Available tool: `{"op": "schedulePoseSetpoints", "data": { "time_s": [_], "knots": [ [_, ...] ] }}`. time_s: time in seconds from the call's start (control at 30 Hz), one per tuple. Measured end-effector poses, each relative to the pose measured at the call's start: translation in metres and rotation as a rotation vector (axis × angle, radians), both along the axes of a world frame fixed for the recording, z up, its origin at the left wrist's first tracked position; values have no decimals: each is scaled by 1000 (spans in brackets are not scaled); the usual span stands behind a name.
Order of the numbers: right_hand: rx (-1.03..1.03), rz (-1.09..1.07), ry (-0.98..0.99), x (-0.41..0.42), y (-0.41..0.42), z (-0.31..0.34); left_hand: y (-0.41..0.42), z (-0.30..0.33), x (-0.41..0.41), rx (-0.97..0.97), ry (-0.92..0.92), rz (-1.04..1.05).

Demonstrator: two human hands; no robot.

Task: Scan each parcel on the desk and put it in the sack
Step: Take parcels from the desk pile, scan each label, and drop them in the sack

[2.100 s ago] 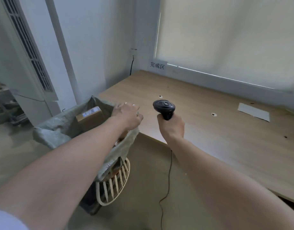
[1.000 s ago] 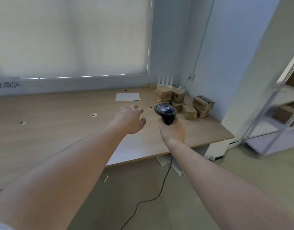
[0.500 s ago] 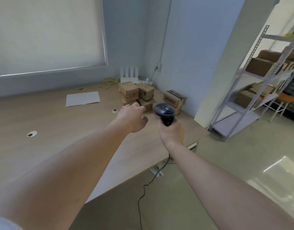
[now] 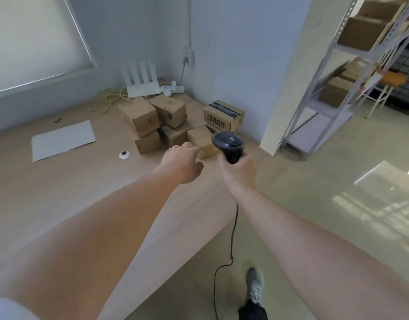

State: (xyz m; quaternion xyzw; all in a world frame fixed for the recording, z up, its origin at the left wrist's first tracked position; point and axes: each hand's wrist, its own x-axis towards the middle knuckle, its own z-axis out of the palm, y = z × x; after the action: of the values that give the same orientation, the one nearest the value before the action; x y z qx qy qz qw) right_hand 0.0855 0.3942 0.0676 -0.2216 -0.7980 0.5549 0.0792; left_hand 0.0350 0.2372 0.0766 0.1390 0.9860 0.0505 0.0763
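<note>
Cardboard parcels (image 4: 168, 124) heaped on worktop (image 4: 60, 181) just beyond our left hand (image 4: 182, 166), fingers loosely curled, empty. Our right hand (image 4: 239, 173) grips black scanner (image 4: 227, 144).

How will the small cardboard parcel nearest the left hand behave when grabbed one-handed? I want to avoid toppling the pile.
The small parcel looks like stiff cardboard, so it probably keeps its shape. Being compact, it is likely light enough for the left hand. It seems to rest on the desk beside the stack, so lifting it probably disturbs little.
</note>
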Motion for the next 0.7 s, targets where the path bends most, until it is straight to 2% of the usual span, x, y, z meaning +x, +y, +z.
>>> {"op": "schedulePoseSetpoints", "data": {
  "time_s": [0.37, 0.7],
  "knots": [
    [-9, 156, -113, -176, 102, -76, 92, -71, -143, -9, -114, 258],
    [-19, 252, -217, -261, 139, -131, 123, -130, -223, 52, -163, 460]
  ]
}}
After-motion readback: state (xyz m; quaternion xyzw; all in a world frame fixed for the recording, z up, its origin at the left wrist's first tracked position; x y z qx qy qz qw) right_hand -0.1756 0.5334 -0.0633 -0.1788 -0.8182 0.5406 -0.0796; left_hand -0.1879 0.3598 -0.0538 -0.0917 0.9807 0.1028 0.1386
